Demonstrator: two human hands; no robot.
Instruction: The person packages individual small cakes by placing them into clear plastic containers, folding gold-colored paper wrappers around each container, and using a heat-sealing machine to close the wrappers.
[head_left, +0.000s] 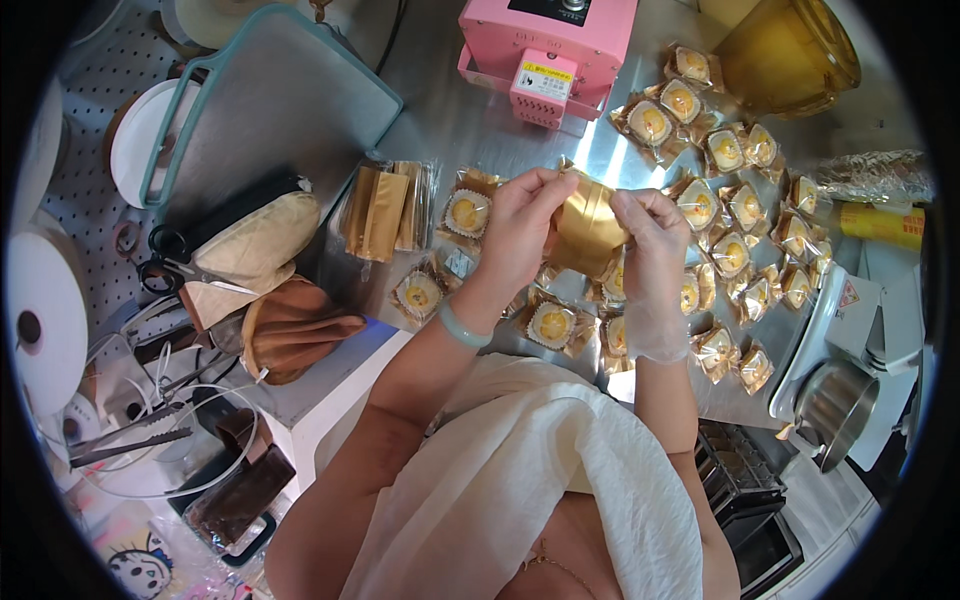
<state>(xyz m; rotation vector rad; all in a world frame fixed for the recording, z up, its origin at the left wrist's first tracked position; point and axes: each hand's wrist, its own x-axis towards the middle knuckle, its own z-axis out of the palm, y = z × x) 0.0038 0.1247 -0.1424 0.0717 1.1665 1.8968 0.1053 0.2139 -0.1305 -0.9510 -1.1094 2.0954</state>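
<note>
My left hand (529, 214) is bare and pinches the upper left edge of a gold plastic packet (587, 225). Over my right hand (654, 240) is a clear disposable glove; its fingers grip the packet's right edge. Between both hands the shiny gold side faces up, so whatever lies inside is hidden. On the steel table, left of my left hand, sits a wrapped pastry (468, 213) in a white paper cup. Another wrapped pastry (553, 325) lies below the packet. A stack of flat gold bags (380, 212) rests further left.
A pink sealing machine (550, 45) stands at the back. Several wrapped pastries (731, 255) spread across the table's right side. An amber plastic container (784, 56) is behind them. To the left are a teal-edged board (285, 97), black scissors (176, 262) and a brown pouch (292, 330).
</note>
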